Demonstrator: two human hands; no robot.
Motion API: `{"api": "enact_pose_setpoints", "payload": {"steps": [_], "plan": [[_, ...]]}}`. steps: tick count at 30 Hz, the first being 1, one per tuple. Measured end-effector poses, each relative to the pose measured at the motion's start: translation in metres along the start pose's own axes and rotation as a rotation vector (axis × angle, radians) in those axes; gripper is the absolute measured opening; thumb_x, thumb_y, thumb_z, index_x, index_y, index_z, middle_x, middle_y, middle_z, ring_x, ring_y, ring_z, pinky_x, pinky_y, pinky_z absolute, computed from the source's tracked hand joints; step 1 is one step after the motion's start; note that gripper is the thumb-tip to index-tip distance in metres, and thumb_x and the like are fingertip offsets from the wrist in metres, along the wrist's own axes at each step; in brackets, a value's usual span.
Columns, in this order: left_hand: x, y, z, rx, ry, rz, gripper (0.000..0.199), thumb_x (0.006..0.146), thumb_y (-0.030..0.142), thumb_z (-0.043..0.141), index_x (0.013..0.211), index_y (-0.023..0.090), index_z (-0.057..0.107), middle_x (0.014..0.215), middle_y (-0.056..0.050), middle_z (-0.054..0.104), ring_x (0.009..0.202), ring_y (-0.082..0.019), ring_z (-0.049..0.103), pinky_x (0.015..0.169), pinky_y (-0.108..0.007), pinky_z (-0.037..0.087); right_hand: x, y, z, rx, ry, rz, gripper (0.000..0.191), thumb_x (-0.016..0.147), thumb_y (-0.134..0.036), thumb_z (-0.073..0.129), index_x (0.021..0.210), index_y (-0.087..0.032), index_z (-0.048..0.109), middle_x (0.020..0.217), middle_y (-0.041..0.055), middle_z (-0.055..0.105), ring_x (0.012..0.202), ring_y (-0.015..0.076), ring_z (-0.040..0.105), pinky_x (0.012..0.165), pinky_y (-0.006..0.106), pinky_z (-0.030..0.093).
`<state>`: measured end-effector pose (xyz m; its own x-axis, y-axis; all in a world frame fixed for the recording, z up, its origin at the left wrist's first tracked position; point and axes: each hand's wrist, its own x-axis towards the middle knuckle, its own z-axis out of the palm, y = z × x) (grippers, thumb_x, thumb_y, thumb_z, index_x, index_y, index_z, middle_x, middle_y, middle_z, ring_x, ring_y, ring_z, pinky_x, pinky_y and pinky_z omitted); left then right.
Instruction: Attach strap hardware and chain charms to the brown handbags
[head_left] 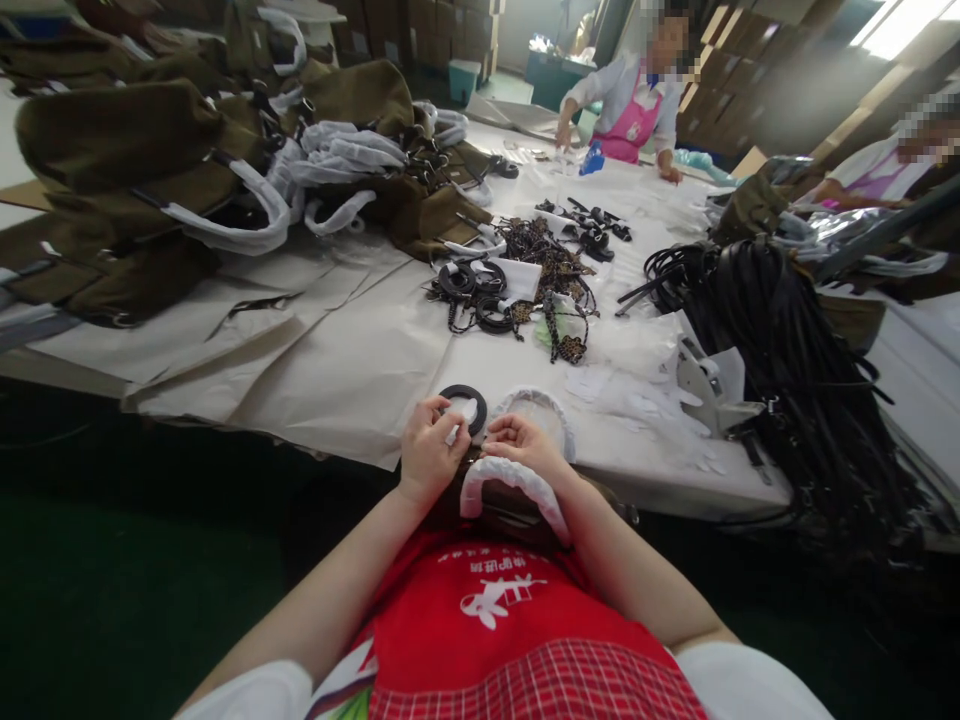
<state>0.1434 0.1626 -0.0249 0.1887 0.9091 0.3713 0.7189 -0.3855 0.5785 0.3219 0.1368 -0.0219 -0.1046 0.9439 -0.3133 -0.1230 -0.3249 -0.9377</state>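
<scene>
the left hand (433, 450) pinches a bit of white wrap (452, 434) by a round black coil (480, 408) at the near edge of the table (352, 380). the right hand (525, 445) has bent fingers; i can't tell if it grips anything. the brown bag (510, 497) is near, below the hands, with a white handle (517, 470) on it. more brown bags (124, 140) are piled on the left.

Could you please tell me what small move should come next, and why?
Perhaps steady the black coil with the right hand: it is close beside the coil, while the left hand appears to pinch the white piece at the coil's opening.
</scene>
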Motion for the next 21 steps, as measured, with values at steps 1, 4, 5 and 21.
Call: {"api": "enact_pose_setpoints", "payload": {"steps": [1,4,5,21], "plan": [[0.000,0.003,-0.002,-0.051,0.010,-0.025,0.019,0.089,0.031,0.055,0.085,0.019,0.069,0.116,-0.010,0.057,0.080,-0.017,0.056,0.086,-0.033,0.048,-0.004,0.000,0.000,0.077,-0.032,0.011,0.052,0.053,-0.043,0.088,0.089,-0.021,0.057,0.078,-0.0005,0.070,0.071,0.0169,0.070,0.070,0.029,0.055],[0.001,0.012,-0.005,-0.328,-0.105,-0.172,0.020,0.089,0.035,0.053,0.086,0.019,0.065,0.097,-0.006,0.063,0.059,-0.010,0.051,0.066,-0.027,0.049,-0.012,0.001,0.002,0.197,-0.024,0.022,0.057,0.047,-0.043,0.091,0.088,-0.020,0.059,0.085,0.0017,0.073,0.084,0.0198,0.073,0.083,0.034,0.056],[0.001,0.014,-0.005,-0.464,-0.179,-0.245,0.022,0.090,0.037,0.052,0.087,0.019,0.063,0.087,-0.004,0.064,0.053,-0.009,0.050,0.059,-0.025,0.047,-0.013,0.002,0.003,0.204,-0.005,0.025,0.055,0.049,-0.045,0.091,0.088,-0.020,0.060,0.085,0.0019,0.073,0.084,0.0199,0.073,0.083,0.035,0.056],[0.002,0.014,-0.011,-0.728,-0.536,-0.252,0.022,0.084,0.034,0.061,0.081,0.016,0.071,0.068,-0.001,0.069,0.058,-0.014,0.062,0.056,-0.023,0.049,-0.019,0.010,-0.003,-0.130,0.200,-0.080,0.019,0.069,-0.036,0.076,0.077,-0.019,0.073,0.068,0.0012,0.073,0.061,0.0146,0.066,0.058,0.025,0.052]]}}
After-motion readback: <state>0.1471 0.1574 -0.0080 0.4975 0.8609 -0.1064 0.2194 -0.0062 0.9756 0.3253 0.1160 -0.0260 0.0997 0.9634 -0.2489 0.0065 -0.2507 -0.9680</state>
